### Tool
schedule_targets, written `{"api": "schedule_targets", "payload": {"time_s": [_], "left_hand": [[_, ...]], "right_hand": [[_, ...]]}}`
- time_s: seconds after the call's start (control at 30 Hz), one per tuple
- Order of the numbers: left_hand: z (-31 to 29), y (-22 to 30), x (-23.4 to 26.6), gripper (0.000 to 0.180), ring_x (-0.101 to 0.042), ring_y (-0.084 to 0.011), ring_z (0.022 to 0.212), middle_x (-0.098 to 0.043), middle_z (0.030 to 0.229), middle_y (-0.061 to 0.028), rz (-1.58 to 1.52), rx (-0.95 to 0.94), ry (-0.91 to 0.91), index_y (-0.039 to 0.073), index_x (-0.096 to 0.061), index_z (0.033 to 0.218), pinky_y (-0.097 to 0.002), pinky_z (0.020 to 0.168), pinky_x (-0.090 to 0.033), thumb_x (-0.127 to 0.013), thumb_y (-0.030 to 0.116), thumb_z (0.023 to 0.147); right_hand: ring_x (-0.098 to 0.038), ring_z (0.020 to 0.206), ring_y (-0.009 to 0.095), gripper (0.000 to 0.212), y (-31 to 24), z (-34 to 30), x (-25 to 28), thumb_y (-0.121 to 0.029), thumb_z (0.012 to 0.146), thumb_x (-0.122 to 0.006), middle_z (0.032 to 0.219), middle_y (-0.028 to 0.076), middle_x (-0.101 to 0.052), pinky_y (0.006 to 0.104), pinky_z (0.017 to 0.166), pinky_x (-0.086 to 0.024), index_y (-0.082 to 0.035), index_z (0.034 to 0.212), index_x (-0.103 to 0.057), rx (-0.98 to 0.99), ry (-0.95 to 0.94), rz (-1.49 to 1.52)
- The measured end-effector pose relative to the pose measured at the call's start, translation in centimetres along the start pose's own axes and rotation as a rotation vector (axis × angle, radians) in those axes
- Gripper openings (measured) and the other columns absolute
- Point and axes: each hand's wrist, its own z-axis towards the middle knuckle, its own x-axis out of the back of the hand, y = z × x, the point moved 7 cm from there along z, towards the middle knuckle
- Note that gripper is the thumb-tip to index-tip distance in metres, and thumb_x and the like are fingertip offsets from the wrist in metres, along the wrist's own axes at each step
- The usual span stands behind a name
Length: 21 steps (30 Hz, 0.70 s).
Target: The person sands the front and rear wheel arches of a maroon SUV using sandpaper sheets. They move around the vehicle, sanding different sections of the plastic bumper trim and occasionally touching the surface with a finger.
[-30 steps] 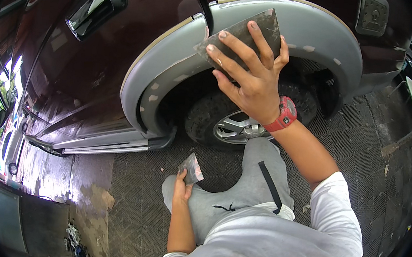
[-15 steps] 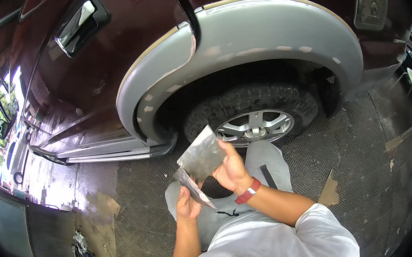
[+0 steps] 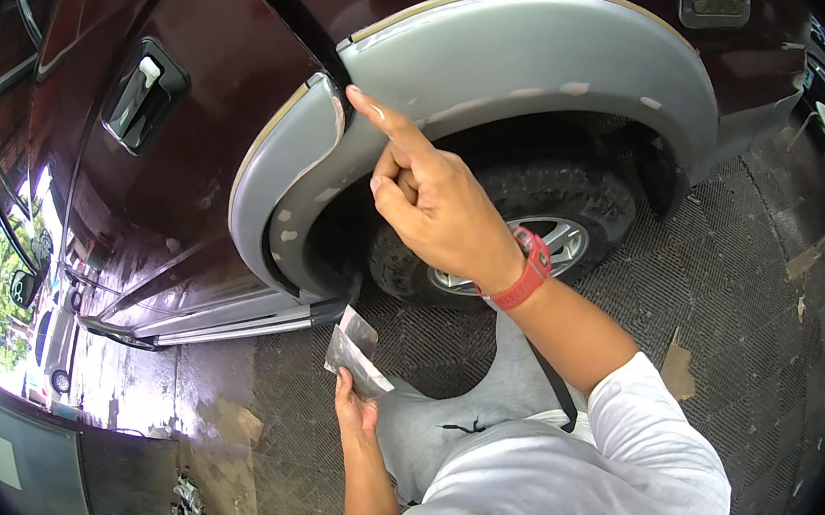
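Observation:
My right hand (image 3: 439, 200), with a red watch (image 3: 530, 268) at its wrist, reaches up to the wheel-arch flare (image 3: 494, 55). Its index finger is stretched out, the other fingers curl in, and I see nothing held. A small pale smear shows on that finger. The fingertip is at the gap between the maroon door (image 3: 219, 86) and the flare; whether it touches cannot be told. Lower down, my left hand (image 3: 354, 410) pinches a thin grey metal plate (image 3: 357, 364), with a second metal plate (image 3: 359, 329) angled behind it. Pale patches dot the grey flare.
The tyre (image 3: 579, 200) with its silver rim stands under the arch, right in front of my knees. A side step (image 3: 234, 329) runs along the car to the left. Torn cardboard (image 3: 679, 371) lies on the patterned floor at right, and a crumpled heap (image 3: 190, 506) at lower left.
My right hand has let go of the larger metal plate and moved up to the flare's edge, index finger out. Both plates are now at my left hand, which has shifted slightly left.

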Motion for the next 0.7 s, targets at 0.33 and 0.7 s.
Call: {"api": "schedule_targets", "payload": {"time_s": [0.33,0.7], "left_hand": [[0.3,-4.1,7.0,0.05,-0.065,-0.0263,0.121,-0.067,0.132,-0.01,-0.021,0.099,0.026,0.003,-0.055,0.142,-0.0435,0.105,-0.055,-0.07,0.028,0.102],[0.9,-4.7,8.8,0.048,-0.066,-0.0256,0.121,-0.069,0.13,-0.0096,-0.003,0.122,0.049,0.004,-0.056,0.142,-0.0429,0.105,-0.054,-0.069,0.028,0.103]], "right_hand": [[-0.053,0.056,0.012,0.078,1.1,0.6,-0.8,0.001,0.092,-0.058,0.075,0.004,-0.059,0.0288,0.062,-0.049,-0.022,0.163,-0.038,-0.018,-0.048,0.02],[-0.05,0.058,0.008,0.085,2.7,-2.4,-4.6,0.004,0.092,-0.058,0.082,0.003,-0.061,0.0239,0.063,-0.047,-0.018,0.168,-0.027,-0.083,-0.05,0.196]]}}
